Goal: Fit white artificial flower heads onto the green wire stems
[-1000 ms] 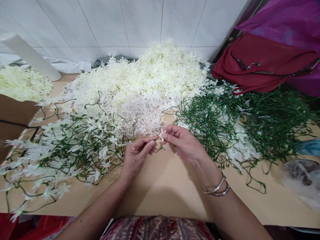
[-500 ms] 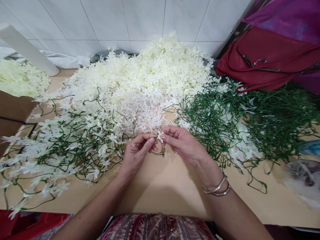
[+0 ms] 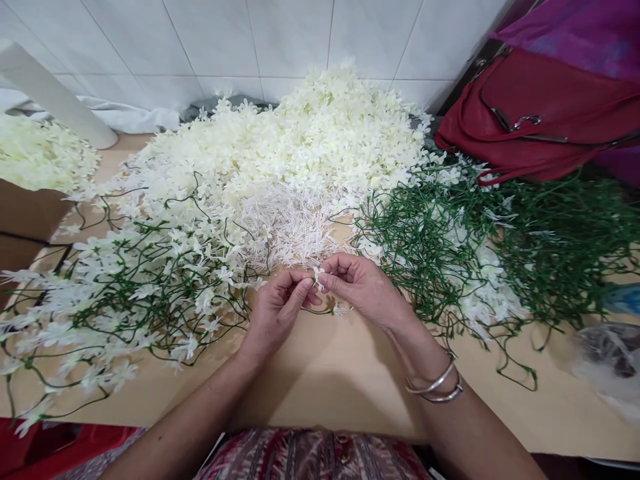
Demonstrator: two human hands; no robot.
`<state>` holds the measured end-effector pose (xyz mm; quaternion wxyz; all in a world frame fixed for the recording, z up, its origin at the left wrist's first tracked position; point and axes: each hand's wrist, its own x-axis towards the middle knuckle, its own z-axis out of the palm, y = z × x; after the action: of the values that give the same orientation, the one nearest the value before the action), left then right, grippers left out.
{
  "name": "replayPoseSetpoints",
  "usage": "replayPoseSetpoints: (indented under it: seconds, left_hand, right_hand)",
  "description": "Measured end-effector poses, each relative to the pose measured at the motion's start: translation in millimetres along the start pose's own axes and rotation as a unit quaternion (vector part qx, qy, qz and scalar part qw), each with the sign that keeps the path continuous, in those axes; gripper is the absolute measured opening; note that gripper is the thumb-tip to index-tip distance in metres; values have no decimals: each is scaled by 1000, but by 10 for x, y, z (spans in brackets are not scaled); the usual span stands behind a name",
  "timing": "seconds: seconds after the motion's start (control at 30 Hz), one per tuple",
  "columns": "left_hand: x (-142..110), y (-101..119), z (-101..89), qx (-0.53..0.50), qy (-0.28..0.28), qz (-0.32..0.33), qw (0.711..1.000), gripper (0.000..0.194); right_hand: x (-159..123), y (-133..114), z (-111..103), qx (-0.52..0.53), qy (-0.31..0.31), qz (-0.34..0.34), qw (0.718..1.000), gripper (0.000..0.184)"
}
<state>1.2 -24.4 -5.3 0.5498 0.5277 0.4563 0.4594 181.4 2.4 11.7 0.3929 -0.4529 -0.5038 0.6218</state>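
Observation:
Between my two hands is a small white artificial flower (image 3: pixel 318 277) on a thin green stem. My left hand (image 3: pixel 283 303) is closed, its thumb and forefinger pinching the stem just at the flower's base. From the right, my right hand (image 3: pixel 363 290) pinches the white petals between thumb and fingertips. Below the fingers the stem curves off to another white bloom (image 3: pixel 341 309) at its far end. A heap of fine white stamens (image 3: pixel 293 223) lies just beyond my hands.
Loose cream petals (image 3: pixel 345 133) are piled against the tiled wall. Finished-looking stemmed flowers (image 3: pixel 150 287) spread at left, green stems (image 3: pixel 425 233) at right. A red handbag (image 3: pixel 540 113) stands behind the stems; a plastic bag (image 3: pixel 610 360) lies at the right edge. A white roll (image 3: pixel 55 93) leans at left.
My fingers have shifted slightly on the small flower, and the two hands sit a little closer together around it. The dangling bloom has moved slightly right.

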Motion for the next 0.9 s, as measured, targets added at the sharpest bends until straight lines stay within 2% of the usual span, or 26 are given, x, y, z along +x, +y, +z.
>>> replayPoseSetpoints:
  seconds: [0.53,0.77,0.9]
  left_hand:
    - [-6,-17,7,31,-7,22,999,24]
    - [-10,5,64,-17,19,3,1000,29]
    - [-14,11,65,-35,27,-8,999,32]
  right_hand:
    - [37,37,-32,-19,-26,3,999,32]
    - [-11,-42,-95,66,-48,11,997,32]
    - [-18,-60,-104,78,-43,10,996,33]
